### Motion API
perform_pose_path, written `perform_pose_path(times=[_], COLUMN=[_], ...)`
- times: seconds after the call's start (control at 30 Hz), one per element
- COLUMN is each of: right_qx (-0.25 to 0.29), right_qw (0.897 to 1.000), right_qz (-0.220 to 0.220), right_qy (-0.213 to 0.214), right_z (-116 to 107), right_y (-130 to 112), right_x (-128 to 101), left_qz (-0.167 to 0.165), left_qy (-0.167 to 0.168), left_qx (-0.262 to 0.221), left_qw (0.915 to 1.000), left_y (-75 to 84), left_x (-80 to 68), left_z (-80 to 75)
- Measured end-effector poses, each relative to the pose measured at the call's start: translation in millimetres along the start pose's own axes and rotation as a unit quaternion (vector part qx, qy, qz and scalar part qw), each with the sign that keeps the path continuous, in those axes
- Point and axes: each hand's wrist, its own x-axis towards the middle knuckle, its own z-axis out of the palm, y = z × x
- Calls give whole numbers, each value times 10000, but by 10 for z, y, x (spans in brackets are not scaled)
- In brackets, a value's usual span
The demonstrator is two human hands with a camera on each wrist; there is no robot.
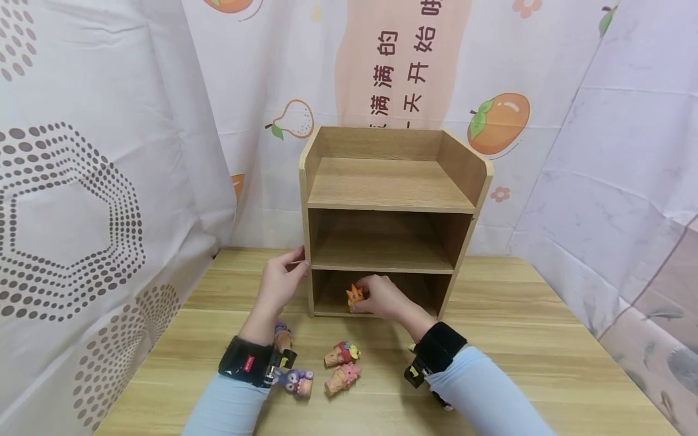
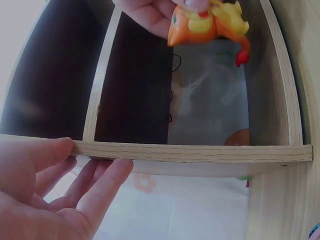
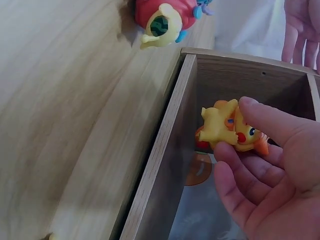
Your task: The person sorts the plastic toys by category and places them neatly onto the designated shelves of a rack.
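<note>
A small wooden shelf unit (image 1: pixel 389 184) stands on the table with three open levels. My right hand (image 1: pixel 376 297) reaches into the bottom compartment and pinches an orange and yellow toy figure (image 1: pixel 355 295) between thumb and fingers; the right wrist view shows the toy figure (image 3: pixel 225 125) just inside the shelf's side panel (image 3: pixel 160 150). My left hand (image 1: pixel 283 275) rests against the shelf's left side panel (image 2: pixel 200 152), thumb at its front edge, fingers fairly straight along its outer face. The left wrist view shows the toy figure (image 2: pixel 207 22) held at the top.
Several ice-cream cone toys lie on the table in front of the shelf: a red-topped one (image 1: pixel 342 353), a pink one (image 1: pixel 342 377), a purple one (image 1: pixel 297 381) and one by my left wrist (image 1: pixel 282 336). Patterned curtains (image 1: pixel 82 212) close in the table on three sides.
</note>
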Motion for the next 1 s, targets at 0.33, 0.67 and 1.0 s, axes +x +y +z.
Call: perform_pose_path(times=[0.33,0.67,1.0], right_qx=[335,392,208], right_qw=[9986,9983,9987], right_qz=[397,408,415], right_qy=[68,116,225], right_z=[90,161,310], right_y=[33,-13,-65], right_x=[149,251,353], left_qz=[-33,-27,-15], left_qy=[33,48,42], left_qx=[26,-24,-54], left_qw=[10000,10000,10000], left_y=[-12,-4,-3], left_x=[0,-4,-14], left_z=[9,13,25])
